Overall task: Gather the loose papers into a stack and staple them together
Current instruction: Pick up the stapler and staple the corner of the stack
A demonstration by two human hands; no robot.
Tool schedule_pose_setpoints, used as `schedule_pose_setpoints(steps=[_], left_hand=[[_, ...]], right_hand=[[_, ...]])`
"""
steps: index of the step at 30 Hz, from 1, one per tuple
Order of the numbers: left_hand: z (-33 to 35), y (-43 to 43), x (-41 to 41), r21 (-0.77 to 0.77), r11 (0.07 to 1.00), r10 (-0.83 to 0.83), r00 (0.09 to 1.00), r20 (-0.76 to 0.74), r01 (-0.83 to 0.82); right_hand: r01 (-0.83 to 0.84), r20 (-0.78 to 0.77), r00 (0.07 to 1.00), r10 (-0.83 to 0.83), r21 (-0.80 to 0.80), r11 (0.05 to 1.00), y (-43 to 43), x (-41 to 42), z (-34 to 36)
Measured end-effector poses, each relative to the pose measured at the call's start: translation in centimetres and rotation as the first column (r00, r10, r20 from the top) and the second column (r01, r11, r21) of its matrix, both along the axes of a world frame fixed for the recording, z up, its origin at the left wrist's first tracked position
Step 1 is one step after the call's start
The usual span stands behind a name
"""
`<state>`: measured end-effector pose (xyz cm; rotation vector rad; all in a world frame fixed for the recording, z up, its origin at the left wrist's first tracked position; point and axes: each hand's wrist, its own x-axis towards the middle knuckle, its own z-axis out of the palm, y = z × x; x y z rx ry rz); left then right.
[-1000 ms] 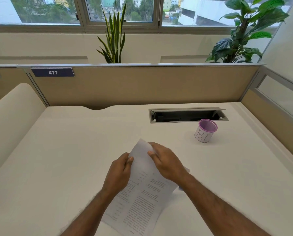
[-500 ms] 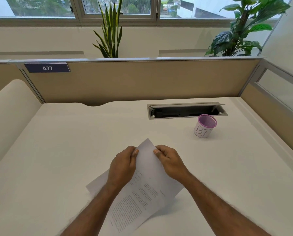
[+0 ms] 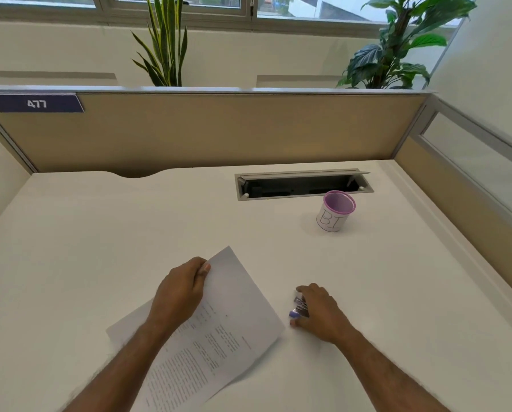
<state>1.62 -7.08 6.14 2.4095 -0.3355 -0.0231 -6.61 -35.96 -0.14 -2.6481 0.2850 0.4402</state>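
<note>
Since half a second ago the right hand (image 3: 318,312) has been moved off the papers (image 3: 219,328) onto the small rigid stapler (image 3: 300,307), fingers closing around it, while the light, floppy sheets are pinched at their far edge by the left hand (image 3: 180,289) fingers.

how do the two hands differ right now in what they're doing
The left hand pinches the far left edge of the papers; the right hand is off the papers, closing over a small stapler on the desk. The left hand sits farther from the person, the right hand nearer and beside the papers' right edge. Both are bare and low over the desk.
</note>
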Motion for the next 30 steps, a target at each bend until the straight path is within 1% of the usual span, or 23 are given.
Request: schedule_pose_setpoints(steps=[2, 4, 5, 6, 7, 8, 9, 10, 11, 12, 14, 15, 16, 17, 19, 20, 22, 25, 30], left_hand=[[0.0, -0.1, -0.1, 0.004, 1.0, -0.003, 1.0, 0.002, 0.003], [0.0, -0.1, -0.1, 0.0, 1.0, -0.003, 1.0, 0.005, 0.003], [0.0, -0.1, -0.1, -0.004, 1.0, -0.006, 1.0, 0.002, 0.006], [0.0, -0.2, -0.2, -0.004, 1.0, -0.011, 1.0, -0.002, 0.011], [0.0, -0.2, -0.2, -0.004, 1.0, -0.017, 1.0, -0.005, 0.017], [0.0, -0.3, -0.3, -0.003, 1.0, -0.022, 1.0, -0.006, 0.022], [-0.1, -0.3, -0.3, -0.003, 1.0, -0.026, 1.0, -0.006, 0.026], [-0.1, -0.4, -0.3, -0.001, 1.0, -0.029, 1.0, -0.007, 0.029], [0.0, -0.5, -0.3, 0.0, 0.999, -0.036, 0.999, -0.007, 0.036], [0.1, -0.6, -0.4, 0.001, 0.999, -0.042, 0.999, -0.008, 0.042], [0.2, -0.8, -0.4, 0.001, 0.999, -0.053, 0.999, -0.013, 0.053], [0.3, -0.8, -0.6, 0.004, 0.998, -0.056, 0.998, -0.014, 0.057], [0.4, -0.9, -0.7, 0.008, 0.998, -0.06, 0.998, -0.013, 0.06], [0.5, -0.9, -0.8, 0.012, 0.998, -0.065, 0.998, -0.011, 0.065], [0.7, -1.0, -1.0, 0.02, 0.997, -0.073, 0.997, -0.006, 0.073], [0.7, -1.1, -1.1, 0.026, 0.997, -0.079, 0.997, -0.007, 0.079], [0.8, -1.0, -1.2, 0.034, 0.994, -0.101, 0.995, -0.015, 0.101], [0.8, -0.9, -1.4, 0.039, 0.992, -0.123, 0.992, -0.021, 0.124], [0.7, -0.9, -1.5, 0.059, 0.989, -0.135, 0.991, -0.025, 0.136]], right_hand=[[0.045, 0.07, 0.996, -0.046, 0.016, 0.999, -0.2, -0.2, -0.6], [0.037, 0.094, 0.995, -0.042, 0.049, 0.998, -0.6, -0.4, -0.9], [0.04, 0.111, 0.993, -0.05, 0.093, 0.995, -0.8, -0.5, -1.0], [0.057, 0.134, 0.988, -0.082, 0.184, 0.981, -0.8, -0.5, -0.9], [0.101, 0.143, 0.978, -0.154, 0.324, 0.941, -0.8, -0.4, -0.4], [0.159, 0.13, 0.959, -0.251, 0.488, 0.858, -0.6, -0.2, 0.4], [0.193, 0.1, 0.94, -0.326, 0.634, 0.749, -0.3, 0.2, 1.4], [0.196, 0.079, 0.926, -0.368, 0.733, 0.651, 0.1, 0.7, 2.6], [0.176, 0.084, 0.923, -0.375, 0.775, 0.607, 0.4, 1.4, 3.9], [0.133, 0.104, 0.93, -0.353, 0.799, 0.587, 0.9, 2.1, 5.1], [0.041, 0.156, 0.947, -0.279, 0.806, 0.59, 2.1, 3.5, 7.3], [-0.001, 0.179, 0.956, -0.233, 0.794, 0.607, 2.7, 4.1, 8.1], [-0.036, 0.198, 0.963, -0.185, 0.77, 0.637, 3.2, 4.6, 8.6], [-0.073, 0.219, 0.967, -0.128, 0.723, 0.686, 3.7, 5.1, 9.0], [-0.157, 0.258, 0.966, -0.004, 0.601, 0.784, 4.4, 5.9, 9.5], [-0.191, 0.27, 0.962, 0.042, 0.554, 0.81, 4.6, 6.2, 9.6], [-0.237, 0.279, 0.955, 0.102, 0.508, 0.828, 4.8, 6.4, 9.7], [-0.282, 0.259, 0.951, 0.171, 0.487, 0.827, 5.0, 6.4, 9.6], [-0.303, 0.237, 0.948, 0.211, 0.475, 0.827, 5.2, 6.7, 9.9]])
